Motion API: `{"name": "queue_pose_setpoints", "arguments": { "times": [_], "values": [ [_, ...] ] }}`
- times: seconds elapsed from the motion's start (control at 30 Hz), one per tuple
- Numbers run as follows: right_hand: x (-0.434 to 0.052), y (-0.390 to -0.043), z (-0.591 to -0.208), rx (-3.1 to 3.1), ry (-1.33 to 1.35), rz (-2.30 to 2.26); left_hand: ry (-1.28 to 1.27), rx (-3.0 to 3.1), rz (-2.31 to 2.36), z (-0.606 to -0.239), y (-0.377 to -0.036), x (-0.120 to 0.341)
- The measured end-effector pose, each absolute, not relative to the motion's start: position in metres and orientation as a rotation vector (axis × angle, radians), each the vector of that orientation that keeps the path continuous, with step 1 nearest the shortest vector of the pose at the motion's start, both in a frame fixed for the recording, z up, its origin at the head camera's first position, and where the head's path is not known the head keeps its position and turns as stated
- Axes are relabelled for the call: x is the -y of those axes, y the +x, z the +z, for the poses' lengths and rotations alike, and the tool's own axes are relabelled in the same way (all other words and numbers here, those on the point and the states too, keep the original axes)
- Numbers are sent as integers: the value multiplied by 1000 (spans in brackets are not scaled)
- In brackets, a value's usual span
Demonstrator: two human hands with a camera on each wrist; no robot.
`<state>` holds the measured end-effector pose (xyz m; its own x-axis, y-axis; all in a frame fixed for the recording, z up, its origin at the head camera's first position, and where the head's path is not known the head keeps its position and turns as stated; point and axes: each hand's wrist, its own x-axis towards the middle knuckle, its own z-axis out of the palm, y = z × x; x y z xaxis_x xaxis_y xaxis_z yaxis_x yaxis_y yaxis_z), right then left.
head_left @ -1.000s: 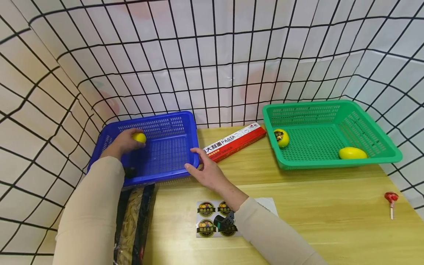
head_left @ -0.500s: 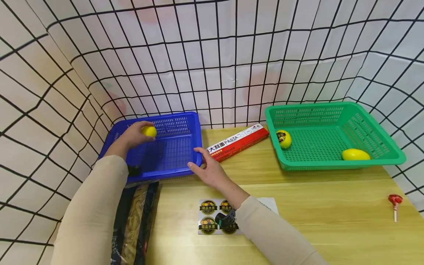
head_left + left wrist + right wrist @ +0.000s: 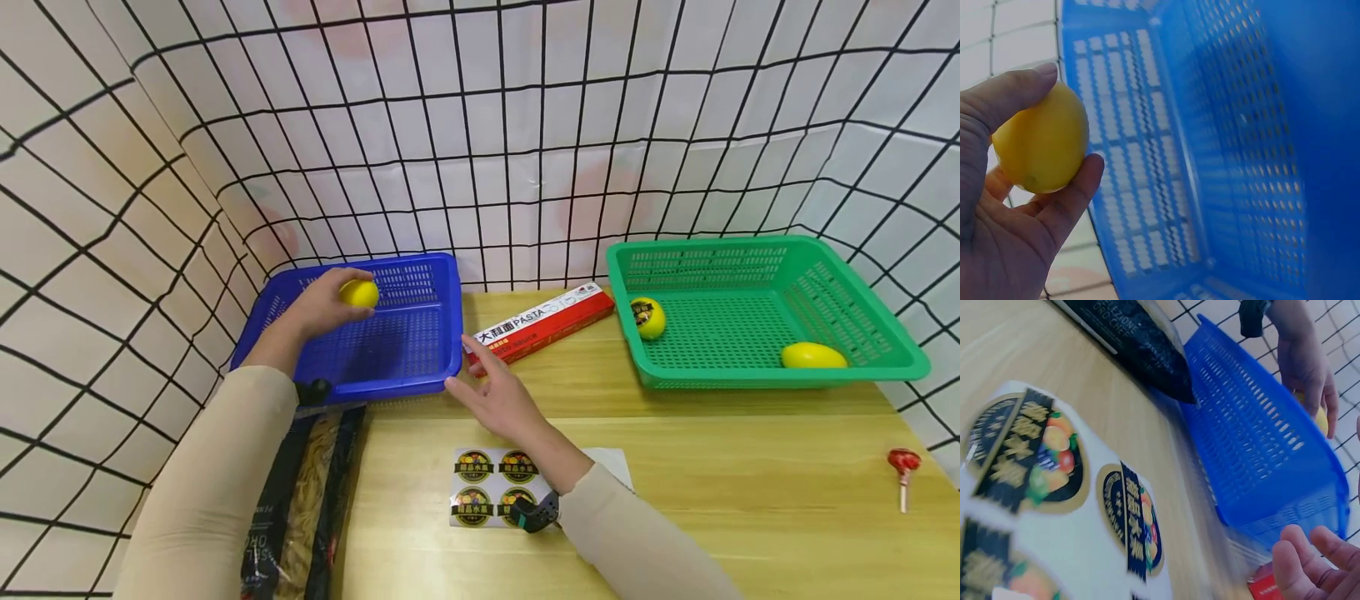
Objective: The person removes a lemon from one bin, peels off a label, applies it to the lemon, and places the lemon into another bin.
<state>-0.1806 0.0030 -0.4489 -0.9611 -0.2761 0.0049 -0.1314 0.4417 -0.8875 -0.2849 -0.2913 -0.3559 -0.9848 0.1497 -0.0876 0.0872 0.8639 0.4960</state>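
Note:
My left hand [image 3: 330, 302] pinches a yellow lemon [image 3: 359, 293] between thumb and fingers over the blue basket [image 3: 397, 387]. In the left wrist view the lemon [image 3: 1044, 140] shows whole, above the basket's slotted wall [image 3: 1141, 156]. My right hand [image 3: 504, 398] is at the basket's right front corner with thumb and fingers spread, holding nothing. From the right wrist view its fingers [image 3: 1297, 556] lie close to the basket's end; whether they touch it I cannot tell.
A green basket [image 3: 772, 379] at right holds a stickered lemon [image 3: 648, 318] and a plain one [image 3: 814, 356]. Between the baskets lies a red-and-white pasta box [image 3: 543, 323]. In front are a pasta bag [image 3: 307, 500], a sticker sheet [image 3: 487, 487] and a red lollipop [image 3: 903, 461].
The left hand has moved right and slightly up with the lemon. My right hand has eased off the blue basket's corner, its thumb now outside the rim. The head view has shifted slightly.

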Motion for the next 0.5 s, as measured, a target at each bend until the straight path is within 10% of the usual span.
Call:
{"name": "queue_pose_setpoints", "arguments": {
  "times": [0.5],
  "values": [
    [-64, -132, -442, -2572, -361, -1457, 425, -2923, 1054, -349, -240, 238]
  ]
}}
